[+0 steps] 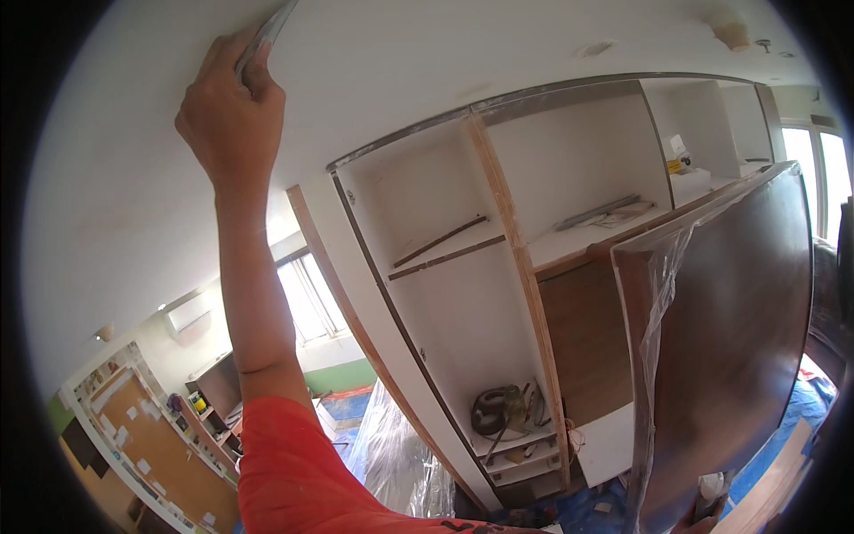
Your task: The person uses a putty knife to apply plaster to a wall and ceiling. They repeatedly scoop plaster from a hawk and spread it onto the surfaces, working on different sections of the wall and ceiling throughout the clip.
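Note:
My left hand (233, 111) is raised high against the white ceiling (382, 53), its arm in a red sleeve (294, 472). Its fingers are closed around a thin, flat grey putty knife (267, 40), with the thumb on the side toward the cabinet. The knife's blade runs up to the top edge of the picture, at or close to the ceiling surface; whether it touches cannot be made out. My right hand is out of the picture.
An open white built-in cabinet (427, 196) with wooden edging stands right of my arm. A power tool (503, 409) sits on its lower shelf. A large dark brown panel (725, 329), partly wrapped in plastic, leans at the right. Clear plastic sheeting (400, 454) covers something below.

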Available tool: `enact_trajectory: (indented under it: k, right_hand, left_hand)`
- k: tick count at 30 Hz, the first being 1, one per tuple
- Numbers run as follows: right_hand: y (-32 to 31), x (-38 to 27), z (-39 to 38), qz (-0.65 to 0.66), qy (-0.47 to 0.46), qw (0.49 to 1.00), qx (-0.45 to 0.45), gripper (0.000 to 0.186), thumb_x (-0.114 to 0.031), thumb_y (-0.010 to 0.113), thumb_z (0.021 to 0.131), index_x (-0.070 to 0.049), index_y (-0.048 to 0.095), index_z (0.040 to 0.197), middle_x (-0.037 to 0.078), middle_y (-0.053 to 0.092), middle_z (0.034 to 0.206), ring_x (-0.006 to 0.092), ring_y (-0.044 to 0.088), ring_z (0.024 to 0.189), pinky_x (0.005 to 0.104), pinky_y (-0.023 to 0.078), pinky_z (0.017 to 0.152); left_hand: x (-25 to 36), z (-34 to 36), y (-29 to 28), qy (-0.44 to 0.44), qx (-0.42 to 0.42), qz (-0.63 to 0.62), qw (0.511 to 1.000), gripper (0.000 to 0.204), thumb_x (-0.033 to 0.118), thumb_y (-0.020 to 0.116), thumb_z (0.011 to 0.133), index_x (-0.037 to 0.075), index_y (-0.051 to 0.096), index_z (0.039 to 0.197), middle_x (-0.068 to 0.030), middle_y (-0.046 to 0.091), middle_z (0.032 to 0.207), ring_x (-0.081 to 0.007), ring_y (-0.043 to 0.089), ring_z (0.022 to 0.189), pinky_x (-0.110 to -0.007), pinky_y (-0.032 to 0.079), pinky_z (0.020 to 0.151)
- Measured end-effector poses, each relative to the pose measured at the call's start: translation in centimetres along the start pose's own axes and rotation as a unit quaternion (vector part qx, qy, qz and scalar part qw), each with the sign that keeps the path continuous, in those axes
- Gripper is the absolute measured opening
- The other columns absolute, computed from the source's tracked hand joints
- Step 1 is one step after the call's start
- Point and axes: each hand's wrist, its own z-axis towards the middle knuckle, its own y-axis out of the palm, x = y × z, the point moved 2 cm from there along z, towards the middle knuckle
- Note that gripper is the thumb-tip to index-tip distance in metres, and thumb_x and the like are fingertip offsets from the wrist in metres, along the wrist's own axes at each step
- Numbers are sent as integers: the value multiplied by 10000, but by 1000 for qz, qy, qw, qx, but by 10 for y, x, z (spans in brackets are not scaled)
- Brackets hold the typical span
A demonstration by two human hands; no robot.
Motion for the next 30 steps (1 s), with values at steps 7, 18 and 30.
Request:
enact_trajectory:
  k: [7, 18, 30]
  right_hand:
    - [-12, 13, 18, -72, -62, 994, -55, 549, 78, 630, 897, 63, 501, 1431, 165, 606, 1312, 238, 646, 1092, 360, 559, 933]
    - [-11, 24, 30, -85, -75, 991, -70, 478, 68, 631, 888, 73, 554, 1359, 184, 640, 1244, 254, 663, 1064, 368, 562, 929]
    - [-20, 17, 19, -127, -86, 987, -52, 442, -149, 542, 992, 31, 552, 1395, 162, 641, 1281, 270, 674, 1074, 369, 589, 913]
  left_hand:
    - [-4, 2, 6, 4, 8, -50, 999, 183, 117, 670, 900, 132, 754, 1063, -47, 748, 843, -235, 691, 667, -348, 544, 694]
    - [12, 15, 16, -78, -106, -63, 989, 237, 245, 719, 914, 129, 760, 1117, -99, 771, 943, -271, 744, 844, -354, 557, 826]
    - [20, 3, 26, 34, -25, -72, 997, 208, 253, 683, 938, 143, 757, 1099, -78, 743, 906, -312, 705, 755, -379, 550, 723]
